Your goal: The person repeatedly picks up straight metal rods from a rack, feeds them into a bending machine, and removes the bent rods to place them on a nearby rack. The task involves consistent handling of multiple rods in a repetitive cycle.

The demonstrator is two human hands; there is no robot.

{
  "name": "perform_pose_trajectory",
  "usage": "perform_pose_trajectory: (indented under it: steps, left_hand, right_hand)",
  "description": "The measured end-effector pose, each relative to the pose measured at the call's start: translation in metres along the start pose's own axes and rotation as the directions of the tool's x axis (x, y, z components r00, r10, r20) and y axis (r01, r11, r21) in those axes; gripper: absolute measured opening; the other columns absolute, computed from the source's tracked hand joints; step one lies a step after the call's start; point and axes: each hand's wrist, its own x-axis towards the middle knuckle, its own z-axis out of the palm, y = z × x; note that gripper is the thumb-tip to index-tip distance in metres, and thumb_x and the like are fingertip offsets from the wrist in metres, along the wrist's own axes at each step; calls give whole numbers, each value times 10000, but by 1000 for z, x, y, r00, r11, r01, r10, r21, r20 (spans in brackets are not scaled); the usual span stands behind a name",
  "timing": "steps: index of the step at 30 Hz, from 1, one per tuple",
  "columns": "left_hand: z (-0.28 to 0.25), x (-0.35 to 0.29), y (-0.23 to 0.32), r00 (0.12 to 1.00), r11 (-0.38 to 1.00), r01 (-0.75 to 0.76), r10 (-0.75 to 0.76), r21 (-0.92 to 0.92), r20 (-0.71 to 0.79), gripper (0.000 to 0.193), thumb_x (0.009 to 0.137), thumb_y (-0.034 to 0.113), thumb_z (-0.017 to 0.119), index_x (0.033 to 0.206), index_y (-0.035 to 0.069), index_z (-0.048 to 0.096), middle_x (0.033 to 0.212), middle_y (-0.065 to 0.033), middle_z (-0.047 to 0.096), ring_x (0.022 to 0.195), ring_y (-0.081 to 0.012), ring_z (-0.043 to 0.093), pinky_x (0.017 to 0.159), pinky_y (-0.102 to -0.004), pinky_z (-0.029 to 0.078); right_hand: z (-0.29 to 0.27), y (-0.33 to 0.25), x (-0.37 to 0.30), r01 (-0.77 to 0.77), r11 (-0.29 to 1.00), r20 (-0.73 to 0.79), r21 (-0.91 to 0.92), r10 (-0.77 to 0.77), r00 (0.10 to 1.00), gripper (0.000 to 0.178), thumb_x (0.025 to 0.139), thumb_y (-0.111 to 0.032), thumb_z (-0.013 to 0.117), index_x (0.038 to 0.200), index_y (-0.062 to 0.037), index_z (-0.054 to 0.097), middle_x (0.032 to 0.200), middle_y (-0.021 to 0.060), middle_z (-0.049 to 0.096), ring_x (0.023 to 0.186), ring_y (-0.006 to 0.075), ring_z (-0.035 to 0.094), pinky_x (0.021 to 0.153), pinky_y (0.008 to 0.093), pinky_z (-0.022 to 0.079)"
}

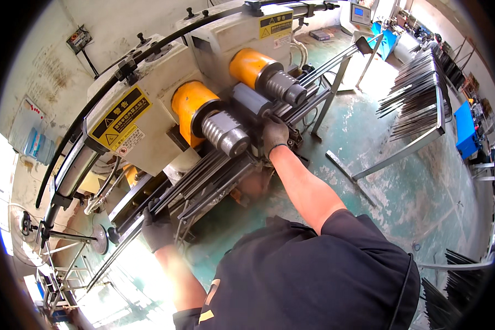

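Observation:
My left hand (158, 230), in a dark glove, is closed around long thin metal bars (195, 179) at the left end of the machine. These bars run slantwise under the ribbed steel rollers, from lower left to upper right. At the middle of the machine, my right hand (275, 135), also gloved, is closed just below a smooth grey cylinder (251, 100). What its fingers hold is hidden. On either side of that hand stand a left ribbed roller (225, 133) and a right ribbed roller (285, 88), each on an orange housing.
The machine's pale body (143, 118) carries yellow warning labels, with a curved black rail above. To the right, a metal rack (399, 154) bears several dark rods (415, 91). A blue bin (466, 129) stands beyond it. More dark rods (459, 280) lie at lower right.

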Motion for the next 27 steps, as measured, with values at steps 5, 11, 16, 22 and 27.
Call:
perform_pose_trajectory:
  steps: [5,11,16,22,27]
  left_hand:
    - [-53,25,74,978,983,-184,182,9,101,273,1041,184,612,1148,-54,696,1197,-213,739,1197,-365,676,1163,-564,473]
    - [-65,30,64,953,932,-291,301,217,-16,242,1056,65,594,1273,-30,646,1229,-155,718,1158,-295,695,1045,-407,578]
    - [-5,8,-9,996,996,-68,64,50,67,281,1063,189,618,1237,-22,681,1241,-161,716,1219,-339,655,1131,-482,500]
    - [-38,1,39,959,960,-278,279,26,-58,316,1107,250,532,1159,-27,673,1224,-191,718,1194,-363,667,1105,-545,511]
    - [-44,11,24,965,968,-246,250,57,-74,261,1104,228,551,1202,6,647,1237,-167,708,1219,-357,661,1101,-521,527]
  right_hand:
    - [-3,-5,-3,-27,1000,43,-6,28,999,395,948,-258,737,1277,-40,749,940,58,757,702,152,653,645,319,513]
    - [-16,-5,-26,49,997,78,51,-53,996,323,989,-209,702,1243,-14,749,1030,49,761,847,135,681,753,306,533]
    - [-46,-2,-39,63,993,119,104,-75,990,281,1006,-185,696,1209,2,747,1048,37,744,886,123,667,787,275,525]
    - [-128,13,-41,-195,978,172,-79,206,963,280,1009,-252,703,1162,-19,732,1006,47,751,843,148,706,730,304,578]
    - [-175,44,-42,-290,940,9,-183,296,955,238,1013,-253,690,1107,-42,746,934,54,759,795,158,710,705,303,566]
